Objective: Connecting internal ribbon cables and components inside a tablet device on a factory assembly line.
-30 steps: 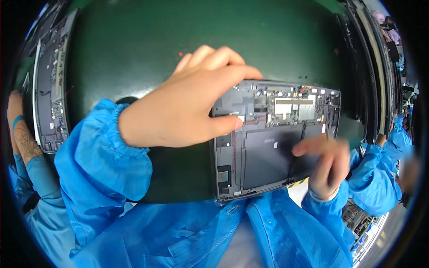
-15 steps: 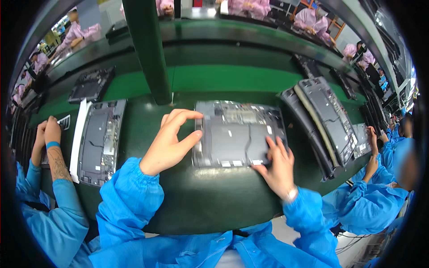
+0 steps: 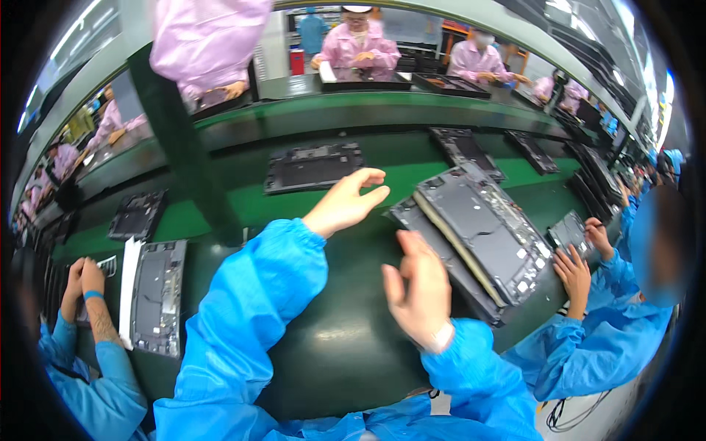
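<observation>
My left hand point(image 3: 348, 203) reaches forward over the table, thumb and fingers apart, holding nothing. Beyond it, on the green belt, lies an opened flat device housing point(image 3: 315, 169), dark inside with a circuit board along its far edge. My right hand point(image 3: 421, 294) is slightly blurred, with fingers stretched, thumb apart and nothing in the grip. Its fingertips are close to a tilted stack at the right; I cannot tell whether they touch. On top of that stack is a grey device housing point(image 3: 482, 228) with a circuit board and a dark cable. A pale strip point(image 3: 460, 250) separates it from a dark housing point(image 3: 448, 257) below.
At the left, another housing point(image 3: 158, 298) lies beside a white strip point(image 3: 130, 294), near a co-worker's hands point(image 3: 87, 279). A co-worker's hands point(image 3: 577, 264) are at the right. More housings point(image 3: 467, 153) sit on the belt. A dark green post point(image 3: 184, 147) rises at the left.
My hands have come off the housing that lay before me, and it is gone from that spot. A housing now lies on the belt ahead. My right hand is nearer the stack. The view has shifted.
</observation>
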The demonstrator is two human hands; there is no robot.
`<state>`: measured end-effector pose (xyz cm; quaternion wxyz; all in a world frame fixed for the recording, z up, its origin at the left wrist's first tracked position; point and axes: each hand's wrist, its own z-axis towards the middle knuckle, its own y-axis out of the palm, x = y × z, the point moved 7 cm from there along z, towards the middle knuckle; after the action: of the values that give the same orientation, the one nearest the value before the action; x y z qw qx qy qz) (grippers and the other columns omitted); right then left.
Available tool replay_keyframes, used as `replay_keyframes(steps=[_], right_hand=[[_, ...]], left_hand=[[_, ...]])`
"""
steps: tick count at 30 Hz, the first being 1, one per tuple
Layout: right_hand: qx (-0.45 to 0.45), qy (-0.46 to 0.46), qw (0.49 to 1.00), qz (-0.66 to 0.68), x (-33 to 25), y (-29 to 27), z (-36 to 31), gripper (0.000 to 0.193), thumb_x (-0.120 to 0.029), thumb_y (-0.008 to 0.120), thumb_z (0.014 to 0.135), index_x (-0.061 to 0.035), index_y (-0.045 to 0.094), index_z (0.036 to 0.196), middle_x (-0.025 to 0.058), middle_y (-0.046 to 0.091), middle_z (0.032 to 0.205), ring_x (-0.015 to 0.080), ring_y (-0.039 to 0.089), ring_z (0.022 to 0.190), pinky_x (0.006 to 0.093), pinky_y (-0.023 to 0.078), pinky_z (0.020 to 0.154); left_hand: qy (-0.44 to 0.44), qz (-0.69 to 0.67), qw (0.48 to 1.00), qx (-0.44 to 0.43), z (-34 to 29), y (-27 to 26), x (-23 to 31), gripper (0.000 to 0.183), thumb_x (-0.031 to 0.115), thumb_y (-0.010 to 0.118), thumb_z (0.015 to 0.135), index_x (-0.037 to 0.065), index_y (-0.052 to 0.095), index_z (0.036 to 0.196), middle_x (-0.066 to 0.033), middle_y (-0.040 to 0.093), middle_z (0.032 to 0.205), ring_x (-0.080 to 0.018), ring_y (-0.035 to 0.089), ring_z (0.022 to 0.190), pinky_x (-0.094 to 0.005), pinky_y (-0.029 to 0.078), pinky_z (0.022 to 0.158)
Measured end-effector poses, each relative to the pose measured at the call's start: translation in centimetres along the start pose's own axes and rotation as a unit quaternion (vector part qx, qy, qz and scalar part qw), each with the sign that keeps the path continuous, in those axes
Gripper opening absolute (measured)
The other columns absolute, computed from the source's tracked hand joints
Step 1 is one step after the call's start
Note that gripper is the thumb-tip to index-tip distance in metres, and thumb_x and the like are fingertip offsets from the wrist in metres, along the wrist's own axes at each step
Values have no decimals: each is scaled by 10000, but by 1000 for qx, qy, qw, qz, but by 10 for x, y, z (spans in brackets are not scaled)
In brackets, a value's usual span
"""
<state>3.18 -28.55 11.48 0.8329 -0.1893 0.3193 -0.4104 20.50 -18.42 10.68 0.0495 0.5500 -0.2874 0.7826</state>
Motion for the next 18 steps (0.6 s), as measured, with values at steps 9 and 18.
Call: replay_keyframes(steps=[9, 18], right_hand=[[239, 288, 925, -63, 94, -128, -88, 247, -25, 589, 897, -44, 348, 945, 365, 306, 1469, 371, 609, 1018, 368, 468, 829], [321, 162, 933, -15, 24, -139, -78, 170, 53, 433, 930, -53, 299, 932, 363, 213, 1514, 180, 476, 1062, 255, 377, 887]], left_hand=[[58, 26, 994, 85, 71, 79, -22, 339, 304, 540, 944, 50, 671, 1126, -173, 693, 1068, -296, 653, 1040, -367, 474, 927], [78, -129, 985, 83, -37, 26, 56, 344, 155, 614, 936, -10, 586, 1236, -44, 630, 1028, -126, 568, 932, -269, 454, 830]])
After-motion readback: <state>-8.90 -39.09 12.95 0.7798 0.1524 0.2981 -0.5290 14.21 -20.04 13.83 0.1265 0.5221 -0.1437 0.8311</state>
